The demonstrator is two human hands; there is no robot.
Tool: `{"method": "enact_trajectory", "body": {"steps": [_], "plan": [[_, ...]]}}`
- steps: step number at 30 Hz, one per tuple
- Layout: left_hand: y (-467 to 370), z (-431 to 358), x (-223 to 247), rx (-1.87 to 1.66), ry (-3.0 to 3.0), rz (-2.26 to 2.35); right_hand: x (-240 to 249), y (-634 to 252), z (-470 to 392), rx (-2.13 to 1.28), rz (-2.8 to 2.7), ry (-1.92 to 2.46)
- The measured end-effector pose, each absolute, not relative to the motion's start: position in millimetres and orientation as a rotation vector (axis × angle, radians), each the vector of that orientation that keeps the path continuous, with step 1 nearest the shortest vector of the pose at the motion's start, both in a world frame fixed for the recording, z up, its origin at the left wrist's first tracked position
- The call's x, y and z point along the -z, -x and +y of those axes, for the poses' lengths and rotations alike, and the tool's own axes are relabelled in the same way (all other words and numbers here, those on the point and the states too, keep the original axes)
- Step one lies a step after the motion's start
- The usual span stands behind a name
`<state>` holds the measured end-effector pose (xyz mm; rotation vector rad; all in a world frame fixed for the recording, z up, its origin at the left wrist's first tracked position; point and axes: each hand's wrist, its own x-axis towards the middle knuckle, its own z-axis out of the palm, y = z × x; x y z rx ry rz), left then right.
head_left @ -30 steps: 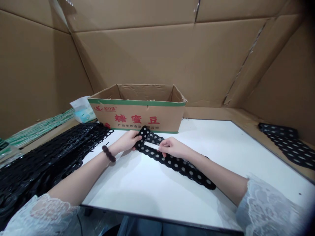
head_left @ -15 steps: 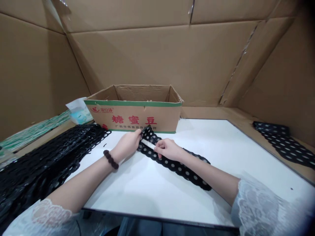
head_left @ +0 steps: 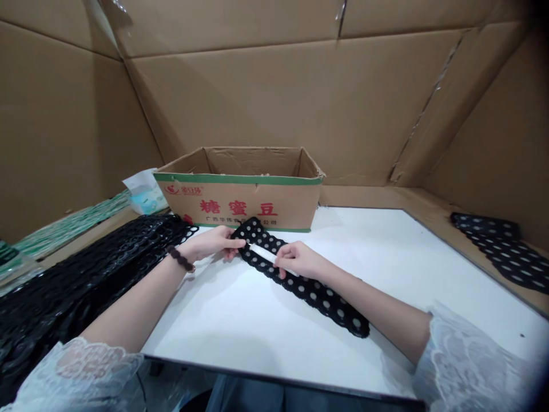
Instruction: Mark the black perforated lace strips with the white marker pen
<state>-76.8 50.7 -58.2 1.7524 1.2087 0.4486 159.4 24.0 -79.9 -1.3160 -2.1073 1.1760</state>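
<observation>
A black lace-edged fabric strip with pale polka dots (head_left: 315, 293) lies slantwise across the white table, its far end folded over. The thumb and fingers of my left hand (head_left: 217, 242) pinch the strip's left edge near that fold. My right hand (head_left: 302, 261) is closed around a slim white stick-like tool (head_left: 262, 252). This tool rests over the dotted fabric, its tip pointing at my left thumb. What kind of tool it is, I cannot make out. Part of the strip is hidden beneath my right hand and forearm.
Behind my hands stands an open cardboard box (head_left: 240, 200). A heap of black openwork trim (head_left: 98, 274) lies left, beside green-and-white strands (head_left: 81, 224) and a tissue pack (head_left: 146, 194). More dotted fabric (head_left: 501, 252) rests at the right edge. Cardboard walls (head_left: 278, 97) surround the white table (head_left: 214, 320).
My left hand has shifted left and lower on the strip, with its thumb now stretched along the edge. The folded far end shows more. The view has shifted slightly.
</observation>
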Motion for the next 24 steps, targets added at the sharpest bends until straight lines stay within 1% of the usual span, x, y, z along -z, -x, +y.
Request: {"method": "enact_trajectory", "body": {"steps": [3, 7, 10, 16, 20, 24], "plan": [[84, 55, 62, -0.429, -1.612, 1.192, 79, -158, 22, -1.154, -2.118, 1.301], [85, 59, 69, -0.366, -1.532, 1.156, 73, -152, 14, -1.014, -2.146, 1.374], [83, 57, 67, -0.417, -1.529, 1.125, 69, -148, 10, -0.946, -2.167, 1.432], [80, 53, 62, -0.440, -1.541, 1.114, 72, -149, 12, -0.992, -2.136, 1.413], [78, 51, 60, -0.443, -1.656, 1.175, 74, -150, 13, -1.016, -2.134, 1.372], [68, 41, 52, -0.379, -1.957, 1.309, 74, -149, 12, -1.008, -2.129, 1.355]]}}
